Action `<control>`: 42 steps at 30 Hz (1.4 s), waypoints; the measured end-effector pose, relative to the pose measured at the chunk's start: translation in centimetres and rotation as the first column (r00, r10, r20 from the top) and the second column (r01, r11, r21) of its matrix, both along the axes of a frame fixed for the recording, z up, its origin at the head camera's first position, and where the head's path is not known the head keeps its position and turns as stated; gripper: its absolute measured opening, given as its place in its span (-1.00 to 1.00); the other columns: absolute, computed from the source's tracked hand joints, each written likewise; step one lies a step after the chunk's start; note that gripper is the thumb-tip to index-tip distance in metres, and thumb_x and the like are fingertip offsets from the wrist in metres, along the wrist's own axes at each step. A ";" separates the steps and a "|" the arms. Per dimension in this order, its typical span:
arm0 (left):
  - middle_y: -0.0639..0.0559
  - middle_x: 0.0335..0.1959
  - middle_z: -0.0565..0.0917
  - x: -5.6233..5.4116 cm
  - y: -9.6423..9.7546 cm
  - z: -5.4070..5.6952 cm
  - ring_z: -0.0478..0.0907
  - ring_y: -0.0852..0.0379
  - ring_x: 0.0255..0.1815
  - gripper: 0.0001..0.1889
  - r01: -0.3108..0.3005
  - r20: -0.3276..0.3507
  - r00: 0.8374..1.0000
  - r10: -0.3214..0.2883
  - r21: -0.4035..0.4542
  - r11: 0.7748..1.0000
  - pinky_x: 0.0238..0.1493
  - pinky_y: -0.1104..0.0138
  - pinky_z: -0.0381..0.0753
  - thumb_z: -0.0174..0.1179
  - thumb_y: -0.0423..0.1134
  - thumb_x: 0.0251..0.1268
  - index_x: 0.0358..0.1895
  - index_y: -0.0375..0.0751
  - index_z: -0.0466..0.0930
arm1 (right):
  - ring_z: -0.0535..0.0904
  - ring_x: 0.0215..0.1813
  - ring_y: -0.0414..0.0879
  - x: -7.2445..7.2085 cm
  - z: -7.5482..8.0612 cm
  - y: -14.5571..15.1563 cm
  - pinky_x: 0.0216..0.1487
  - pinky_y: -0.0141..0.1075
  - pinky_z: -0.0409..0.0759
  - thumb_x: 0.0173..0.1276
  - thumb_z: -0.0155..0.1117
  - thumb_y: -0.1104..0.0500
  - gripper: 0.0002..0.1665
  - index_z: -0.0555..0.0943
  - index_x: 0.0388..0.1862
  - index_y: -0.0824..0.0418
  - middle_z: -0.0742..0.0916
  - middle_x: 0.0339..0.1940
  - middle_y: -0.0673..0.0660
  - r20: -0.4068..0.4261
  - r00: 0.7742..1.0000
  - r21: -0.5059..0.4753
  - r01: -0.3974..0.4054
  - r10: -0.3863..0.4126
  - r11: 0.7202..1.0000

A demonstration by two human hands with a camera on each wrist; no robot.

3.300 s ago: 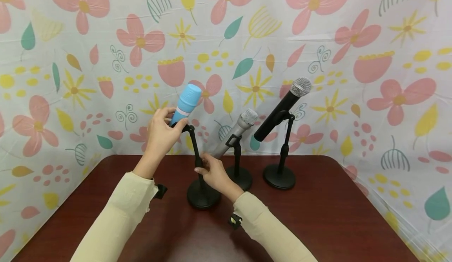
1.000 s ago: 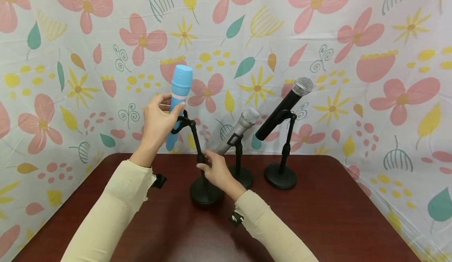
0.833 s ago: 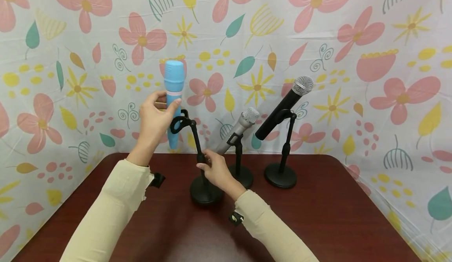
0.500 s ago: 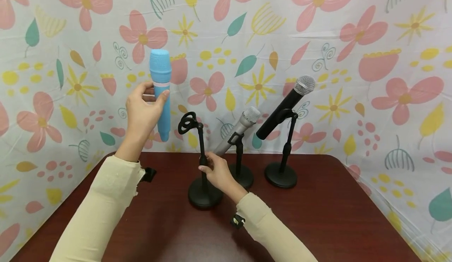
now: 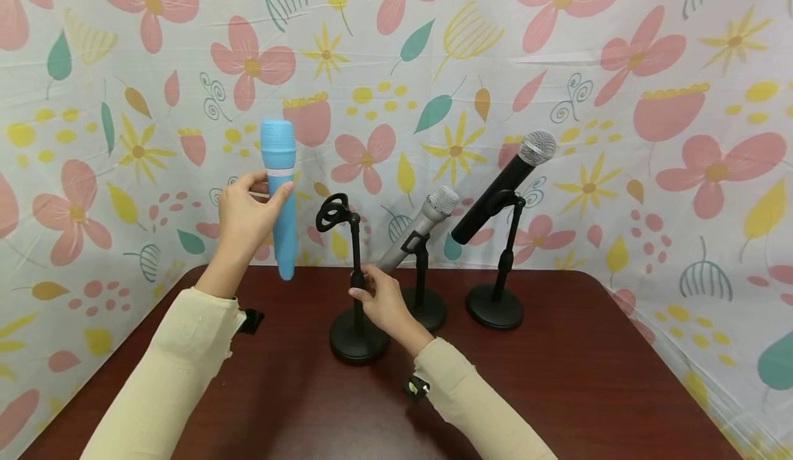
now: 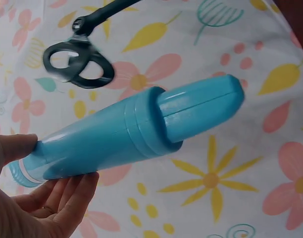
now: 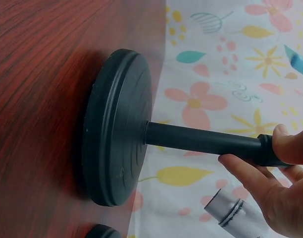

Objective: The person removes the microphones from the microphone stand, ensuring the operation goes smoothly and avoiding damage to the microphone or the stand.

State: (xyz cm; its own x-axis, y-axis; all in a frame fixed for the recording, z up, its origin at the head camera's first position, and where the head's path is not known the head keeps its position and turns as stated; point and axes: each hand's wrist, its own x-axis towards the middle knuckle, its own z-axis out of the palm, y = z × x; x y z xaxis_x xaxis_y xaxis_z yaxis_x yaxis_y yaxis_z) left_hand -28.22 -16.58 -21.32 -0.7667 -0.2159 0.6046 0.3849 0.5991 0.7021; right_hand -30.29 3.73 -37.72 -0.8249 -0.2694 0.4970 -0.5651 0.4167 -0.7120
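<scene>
My left hand (image 5: 248, 213) holds a blue microphone (image 5: 283, 222) nearly upright in the air, thumb on one side and fingers on the other. In the left wrist view the bare lower end of the blue microphone (image 6: 201, 106) points away from the palm. Just right of it, apart from it, is the looped black clip (image 5: 333, 212) of the leftmost microphone stand (image 5: 359, 339), with nothing in the clip. My right hand (image 5: 387, 303) grips that stand's pole around its collar. In the right wrist view the round base (image 7: 117, 129) sits on the table.
A silver microphone (image 5: 421, 224) leans in a second stand (image 5: 426, 308) close behind my right hand. Farther right, a black microphone (image 5: 502, 188) rests tilted in a third stand (image 5: 495, 306). A flower-patterned cloth (image 5: 471, 54) hangs behind the dark red table (image 5: 557, 377).
The blue microphone has come out of the left stand's clip and moved left with my left hand. It rose, then sank somewhat over the last half second. My right hand still holds the pole.
</scene>
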 end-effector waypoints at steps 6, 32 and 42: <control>-0.40 -0.12 0.64 0.2 -0.8 -1.4 0.64 -0.26 -0.13 -0.48 0.028 0.117 0.993 -0.023 -0.047 0.998 -0.13 -0.03 0.62 0.25 -0.11 0.29 0.19 -0.41 0.48 | 0.65 -0.11 0.07 -0.2 0.2 -0.2 -0.09 -0.11 0.63 0.31 0.30 0.28 -0.65 0.54 0.06 0.33 0.71 -0.17 0.23 -0.011 1.000 -0.013 0.009 -0.009 1.000; -0.34 -0.16 0.63 0.0 -2.1 -7.5 0.61 -0.14 -0.22 -0.40 0.079 0.336 0.941 -0.029 -0.135 0.988 -0.30 0.18 0.60 0.27 -0.04 0.26 0.15 -0.48 0.41 | 0.68 -0.11 0.07 -1.6 0.9 -1.4 -0.07 -0.14 0.64 0.31 0.31 0.29 -0.72 0.56 -0.02 0.32 0.71 -0.20 0.23 -0.021 0.999 -0.070 0.023 -0.025 0.997; -0.28 -0.28 0.64 0.6 -2.2 -9.9 0.59 0.05 -0.49 -0.43 0.097 0.382 0.924 -0.031 -0.155 0.983 -0.49 0.26 0.60 0.30 -0.08 0.23 0.11 -0.48 0.41 | 0.65 -0.03 0.11 -2.3 1.5 -2.1 -0.04 -0.10 0.63 0.32 0.29 0.31 -0.65 0.55 0.07 0.32 0.71 -0.13 0.24 -0.022 1.000 -0.063 0.013 -0.014 0.998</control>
State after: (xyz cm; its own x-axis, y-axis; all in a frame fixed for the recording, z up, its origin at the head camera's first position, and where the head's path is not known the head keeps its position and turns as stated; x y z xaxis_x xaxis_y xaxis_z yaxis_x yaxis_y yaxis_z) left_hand -27.64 -18.75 -31.17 -0.9532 -0.0793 0.2917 0.1536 0.7039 0.6935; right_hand -32.63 1.65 -36.24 -0.8167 -0.2259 0.5311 -0.5759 0.3791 -0.7243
